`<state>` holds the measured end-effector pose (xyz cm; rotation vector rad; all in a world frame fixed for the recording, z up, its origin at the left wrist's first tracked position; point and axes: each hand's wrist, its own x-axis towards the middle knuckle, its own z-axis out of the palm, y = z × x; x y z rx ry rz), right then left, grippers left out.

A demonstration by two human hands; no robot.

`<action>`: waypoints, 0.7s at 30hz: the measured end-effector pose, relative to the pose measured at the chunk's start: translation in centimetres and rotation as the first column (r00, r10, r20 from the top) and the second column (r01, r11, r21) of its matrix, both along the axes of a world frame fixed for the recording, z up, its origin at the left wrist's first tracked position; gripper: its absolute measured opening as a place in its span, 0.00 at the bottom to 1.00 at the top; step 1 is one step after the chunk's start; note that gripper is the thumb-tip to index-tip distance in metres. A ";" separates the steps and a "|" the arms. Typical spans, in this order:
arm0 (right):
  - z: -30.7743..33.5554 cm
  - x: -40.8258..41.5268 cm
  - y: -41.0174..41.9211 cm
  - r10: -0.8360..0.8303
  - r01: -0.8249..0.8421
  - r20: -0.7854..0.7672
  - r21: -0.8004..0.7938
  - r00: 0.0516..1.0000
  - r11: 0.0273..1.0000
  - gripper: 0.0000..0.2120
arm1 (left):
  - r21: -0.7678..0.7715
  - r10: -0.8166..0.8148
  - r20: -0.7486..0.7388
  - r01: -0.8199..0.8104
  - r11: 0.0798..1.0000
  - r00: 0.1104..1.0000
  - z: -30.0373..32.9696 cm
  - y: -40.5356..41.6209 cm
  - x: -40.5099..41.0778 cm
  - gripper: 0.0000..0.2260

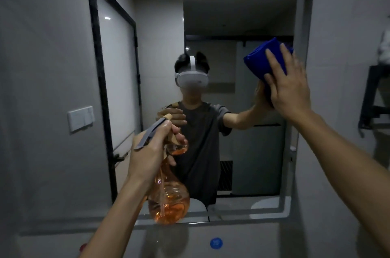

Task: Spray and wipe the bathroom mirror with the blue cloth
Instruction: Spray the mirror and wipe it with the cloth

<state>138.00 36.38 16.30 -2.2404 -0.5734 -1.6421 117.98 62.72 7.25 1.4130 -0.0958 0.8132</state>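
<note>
The bathroom mirror (242,15) fills the wall ahead and reflects a person with a headset. My right hand (289,87) presses a folded blue cloth (263,57) flat against the glass at the mirror's upper right. My left hand (152,150) grips the neck of a clear spray bottle (168,200) holding orange liquid, fingers around the grey trigger (150,132). The bottle hangs upright in front of the mirror's lower middle, its nozzle toward the glass.
A white wall switch (81,118) sits on the tiled wall at left. A black rack (373,99) hangs on the right wall. A ledge (242,228) runs below the mirror, with a blue round sticker (216,243) under it.
</note>
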 end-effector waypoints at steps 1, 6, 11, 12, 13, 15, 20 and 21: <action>0.0 0.0 -0.1 0.000 0.000 0.004 -0.009 1.000 1.000 0.26 | 0.000 -0.006 0.000 0.006 1.000 1.000 0.0 -0.8 0.2 0.12; 0.0 0.7 -0.8 0.031 -0.030 0.016 -0.057 0.999 0.998 0.26 | 0.007 -0.022 -0.009 0.022 1.000 1.000 -0.6 -4.3 1.2 0.12; -0.6 1.5 -3.0 0.025 -0.023 0.025 -0.083 0.999 0.996 0.27 | 0.069 -0.011 -0.025 0.013 0.998 1.000 -1.6 -6.6 2.4 0.12; -0.6 1.7 -3.5 0.027 -0.025 0.025 -0.087 0.999 0.996 0.27 | 0.068 -0.018 -0.028 0.020 0.998 0.999 -1.8 -7.0 2.5 0.12; -0.7 1.7 -3.9 0.031 -0.029 0.025 -0.094 0.999 0.995 0.27 | 0.069 -0.030 -0.027 0.032 0.997 0.999 -2.0 -7.3 2.6 0.12; -0.7 1.8 -4.4 0.050 -0.048 0.022 -0.105 0.998 0.993 0.26 | 0.082 -0.041 -0.023 0.043 0.996 0.999 -2.3 -7.8 3.0 0.12; -0.5 2.0 -5.4 0.091 -0.091 -0.006 -0.137 0.996 0.986 0.26 | 0.129 -0.031 -0.006 0.031 0.991 1.000 -2.7 -8.8 3.6 0.12; -0.4 2.0 -5.5 0.095 -0.094 -0.005 -0.143 0.996 0.985 0.26 | 0.133 -0.023 -0.001 0.023 0.991 1.000 -2.7 -9.0 3.7 0.11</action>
